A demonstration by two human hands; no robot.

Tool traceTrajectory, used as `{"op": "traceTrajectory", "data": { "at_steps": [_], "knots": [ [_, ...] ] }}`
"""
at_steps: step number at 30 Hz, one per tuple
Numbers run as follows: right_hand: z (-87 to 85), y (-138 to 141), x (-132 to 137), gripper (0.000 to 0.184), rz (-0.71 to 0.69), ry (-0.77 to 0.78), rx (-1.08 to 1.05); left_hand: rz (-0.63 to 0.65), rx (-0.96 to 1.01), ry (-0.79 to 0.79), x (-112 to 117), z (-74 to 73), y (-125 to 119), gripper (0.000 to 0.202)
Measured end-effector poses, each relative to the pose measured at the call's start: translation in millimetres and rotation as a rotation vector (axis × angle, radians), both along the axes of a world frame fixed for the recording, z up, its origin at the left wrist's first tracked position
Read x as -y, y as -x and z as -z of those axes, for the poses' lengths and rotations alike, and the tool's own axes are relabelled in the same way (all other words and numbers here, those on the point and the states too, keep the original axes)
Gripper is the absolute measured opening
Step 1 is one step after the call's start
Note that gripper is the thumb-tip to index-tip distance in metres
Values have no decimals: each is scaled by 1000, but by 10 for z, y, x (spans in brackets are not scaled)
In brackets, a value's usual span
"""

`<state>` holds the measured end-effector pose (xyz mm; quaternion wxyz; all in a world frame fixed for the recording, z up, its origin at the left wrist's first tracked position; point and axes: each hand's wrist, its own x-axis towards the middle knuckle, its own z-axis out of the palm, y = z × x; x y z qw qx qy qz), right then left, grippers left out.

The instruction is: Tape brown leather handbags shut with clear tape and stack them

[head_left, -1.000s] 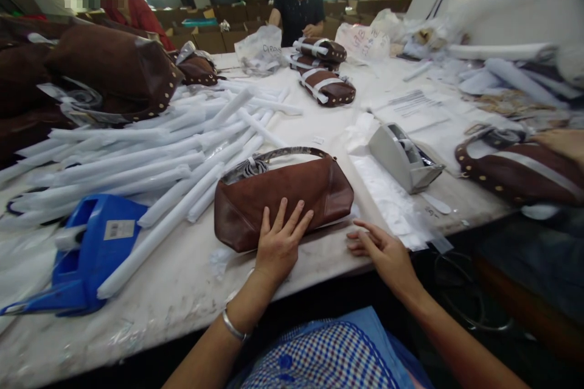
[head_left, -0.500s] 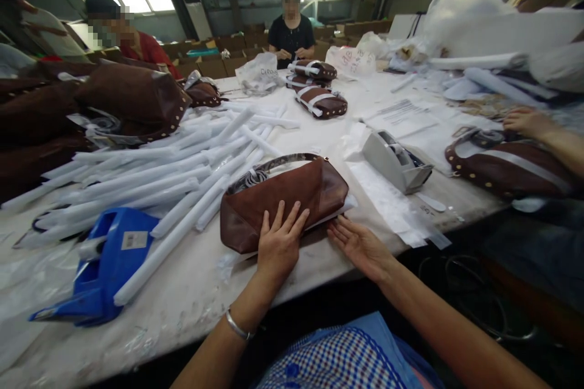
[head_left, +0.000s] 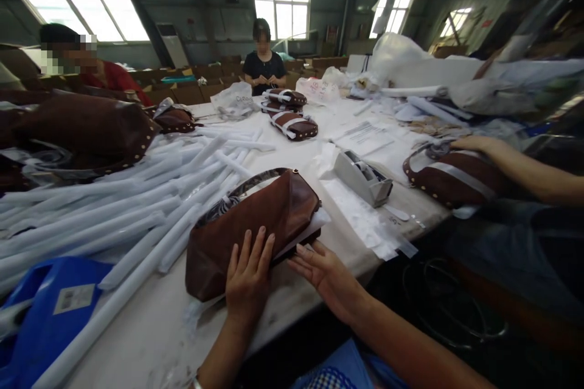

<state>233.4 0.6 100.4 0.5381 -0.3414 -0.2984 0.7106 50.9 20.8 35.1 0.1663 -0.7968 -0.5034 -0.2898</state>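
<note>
A brown handbag (head_left: 255, 219) of suede and smooth leather lies tilted on the table in front of me. Its strap (head_left: 255, 185) arches along the far side, with wrapped rings at the left end. My left hand (head_left: 249, 270) rests flat on the near face of the bag, fingers spread. At the bag's lower right edge is my right hand (head_left: 326, 273), palm turned partly up and fingers stretched out. Its fingertips reach the bag's underside, and whether they grip anything there is hard to see. White paper (head_left: 319, 219) sticks out from under the bag's right end.
Left of the bag lie many white wrapped rolls (head_left: 137, 206) and a blue tape dispenser (head_left: 55, 310). A grey tape dispenser (head_left: 362, 176) stands to the right. Beyond it, another person's hand touches a strapped brown bag (head_left: 456, 176). More bags (head_left: 292, 124) are stacked farther back.
My view has tilted up and shifted right, so the bag and table things sit lower and farther left. The left hand stays on the bag; the right hand remains at its lower edge.
</note>
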Motion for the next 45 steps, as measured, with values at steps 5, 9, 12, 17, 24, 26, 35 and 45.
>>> {"op": "traceTrajectory", "data": {
  "at_steps": [5,9,12,17,24,26,35,45],
  "knots": [
    [164,-534,-150,37,-156,-243,670,9,-16,-65,-66,15,21,74],
    [385,-1355,-388,29,163,-627,1523,53,-46,-66,-122,64,-10,73],
    [526,-1800,-571,37,210,-739,1915,55,-63,-70,-147,105,-38,70],
    [660,-1997,-842,20,150,-871,2008,55,-87,-64,-154,109,-54,70],
    [437,-1835,-969,18,225,-990,1864,69,-91,-123,-197,106,-3,69],
    [382,-1734,-906,19,257,-1022,1793,66,-92,-135,-246,73,27,69],
    [479,-1542,-669,10,302,-724,1487,23,-12,-186,-459,-217,37,71],
    [439,-1312,-576,28,227,-353,1118,57,1,-141,-438,114,11,67]
  ]
}}
